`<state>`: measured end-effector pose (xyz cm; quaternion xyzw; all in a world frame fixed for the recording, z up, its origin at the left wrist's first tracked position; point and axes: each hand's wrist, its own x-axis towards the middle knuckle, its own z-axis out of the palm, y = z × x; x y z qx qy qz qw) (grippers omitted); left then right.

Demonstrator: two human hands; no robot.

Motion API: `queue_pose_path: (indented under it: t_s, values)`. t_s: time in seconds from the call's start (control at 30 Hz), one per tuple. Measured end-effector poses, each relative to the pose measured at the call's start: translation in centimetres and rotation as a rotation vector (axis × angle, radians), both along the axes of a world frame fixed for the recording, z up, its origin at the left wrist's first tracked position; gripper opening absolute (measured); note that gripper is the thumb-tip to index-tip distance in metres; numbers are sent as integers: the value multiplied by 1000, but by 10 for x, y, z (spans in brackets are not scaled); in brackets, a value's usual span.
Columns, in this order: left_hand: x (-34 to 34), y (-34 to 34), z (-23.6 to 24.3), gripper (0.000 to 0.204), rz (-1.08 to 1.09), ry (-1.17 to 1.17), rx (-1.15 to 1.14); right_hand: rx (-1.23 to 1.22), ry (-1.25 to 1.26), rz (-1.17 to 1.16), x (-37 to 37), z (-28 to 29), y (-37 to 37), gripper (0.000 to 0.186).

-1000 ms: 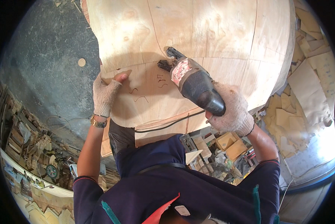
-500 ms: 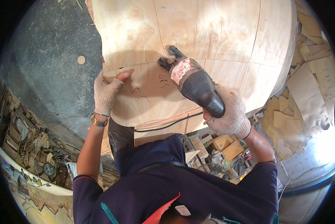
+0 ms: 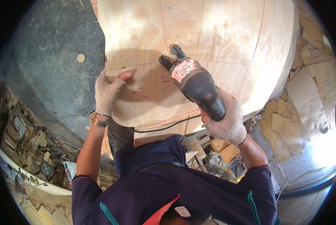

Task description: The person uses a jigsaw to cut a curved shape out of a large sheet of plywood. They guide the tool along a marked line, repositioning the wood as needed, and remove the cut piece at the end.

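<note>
A black jigsaw [image 3: 198, 82] with a worn red and white label rests on a sheet of pale plywood [image 3: 205, 22]. My right hand [image 3: 228, 118], in a knitted glove, is wrapped around its rear end. The jigsaw's forked front points up and left, near a thin dark line in the wood; its blade is hidden. At the sheet's left edge my left hand [image 3: 108, 92], gloved with bare thumb tip showing, grips the plywood, thumb on top and other fingers mostly out of sight. Dark handwritten marks [image 3: 165, 81] lie between my hands.
A black cord [image 3: 164, 128] runs along the plywood's near edge. Wood offcuts [image 3: 29, 146] are heaped at the lower left. Boxes and scraps [image 3: 222, 148] lie below the sheet, and flat brown pieces [image 3: 306, 97] cover the right side. A round disc [image 3: 81, 57] lies on the grey floor.
The plywood and its marks appear slightly further right in view. My right forearm has shifted a little left. Both grips stay the same.
</note>
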<state>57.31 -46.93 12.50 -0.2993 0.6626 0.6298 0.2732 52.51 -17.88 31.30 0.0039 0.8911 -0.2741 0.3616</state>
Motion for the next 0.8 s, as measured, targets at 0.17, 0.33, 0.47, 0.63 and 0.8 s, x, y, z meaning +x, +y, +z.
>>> queue_pose_path:
  t_s: [0.17,0.33,0.47,0.63,0.8]
  values:
    - [-1,1,4,50,16,-21,48,-6,21,-5,2,1,-3,29]
    - [0,2,4,51,51,2,85,41,74,-3,3,5,-12,28]
    - [4,3,0,51,31,10,44,46,64,-27,5,4,-15,29]
    - [3,2,1,54,13,-15,29,32,7,-130,5,6,-20,29]
    - [3,4,4,57,27,-2,22,71,10,-119,5,6,-22,32]
